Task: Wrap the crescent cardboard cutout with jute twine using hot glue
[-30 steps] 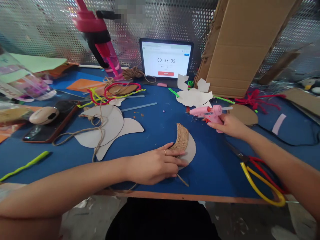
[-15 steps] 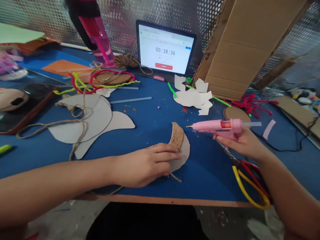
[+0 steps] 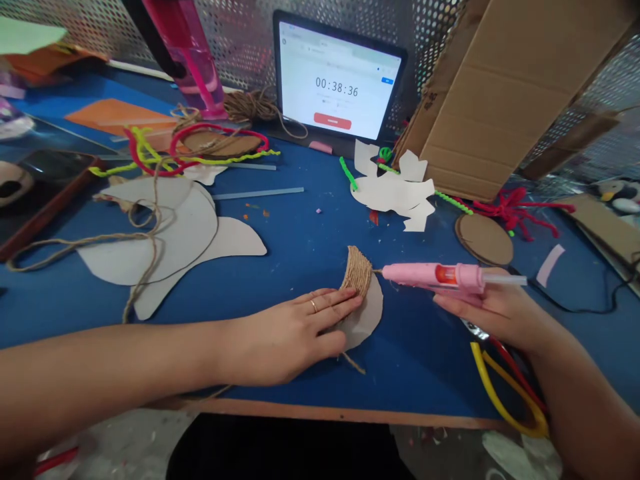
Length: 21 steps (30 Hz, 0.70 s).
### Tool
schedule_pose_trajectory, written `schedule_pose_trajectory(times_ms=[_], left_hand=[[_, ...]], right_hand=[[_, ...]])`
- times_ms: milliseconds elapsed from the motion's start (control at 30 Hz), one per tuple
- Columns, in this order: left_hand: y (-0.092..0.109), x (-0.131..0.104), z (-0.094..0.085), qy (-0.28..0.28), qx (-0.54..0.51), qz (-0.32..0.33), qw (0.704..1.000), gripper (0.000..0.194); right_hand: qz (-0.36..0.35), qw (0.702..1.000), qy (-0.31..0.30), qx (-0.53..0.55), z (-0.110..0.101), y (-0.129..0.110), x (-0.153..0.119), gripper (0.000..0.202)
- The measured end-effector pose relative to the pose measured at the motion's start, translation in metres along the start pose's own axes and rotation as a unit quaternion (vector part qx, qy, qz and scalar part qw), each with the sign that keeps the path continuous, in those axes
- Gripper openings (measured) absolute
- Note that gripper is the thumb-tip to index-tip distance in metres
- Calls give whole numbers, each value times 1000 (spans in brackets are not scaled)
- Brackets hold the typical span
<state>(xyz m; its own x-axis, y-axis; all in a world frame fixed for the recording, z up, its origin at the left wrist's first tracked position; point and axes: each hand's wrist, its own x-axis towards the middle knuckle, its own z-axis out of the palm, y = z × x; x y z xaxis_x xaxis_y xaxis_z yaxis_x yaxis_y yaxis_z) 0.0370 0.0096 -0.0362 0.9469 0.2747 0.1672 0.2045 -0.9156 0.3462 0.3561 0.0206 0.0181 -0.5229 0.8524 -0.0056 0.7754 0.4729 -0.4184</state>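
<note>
The right grip [image 3: 505, 310] clamps the glue gun [image 3: 430, 275], its tip by the twine [image 3: 358, 268] on the card [image 3: 369, 313], near the surface's [image 3: 420, 373] near edge. The left grip [image 3: 295, 337] presses flat, unclenched; a slip could burn it. A nudge could drop the scissors [image 3: 482, 381].

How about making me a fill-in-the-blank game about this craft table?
1. The glue gun in the right hand is coloured ____.
2. The left hand, lying on the pale cutout, wears a ____.
3. The scissors have one red handle and one ____ handle.
4. The screen reads 00:38:____.

Missing words: pink; ring; yellow; 36.
</note>
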Motion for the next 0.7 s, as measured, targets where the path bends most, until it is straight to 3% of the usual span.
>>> schedule_pose_trajectory(times_ms=[400, 700], left_hand=[[-1, 0, 0, 3, 9, -1, 1000, 15], [0, 0, 1, 2, -1, -4, 1000, 18]], right_hand=[[-16, 999, 26, -21, 5, 5, -2, 22], [-5, 1000, 10, -25, 4, 0, 0, 22]])
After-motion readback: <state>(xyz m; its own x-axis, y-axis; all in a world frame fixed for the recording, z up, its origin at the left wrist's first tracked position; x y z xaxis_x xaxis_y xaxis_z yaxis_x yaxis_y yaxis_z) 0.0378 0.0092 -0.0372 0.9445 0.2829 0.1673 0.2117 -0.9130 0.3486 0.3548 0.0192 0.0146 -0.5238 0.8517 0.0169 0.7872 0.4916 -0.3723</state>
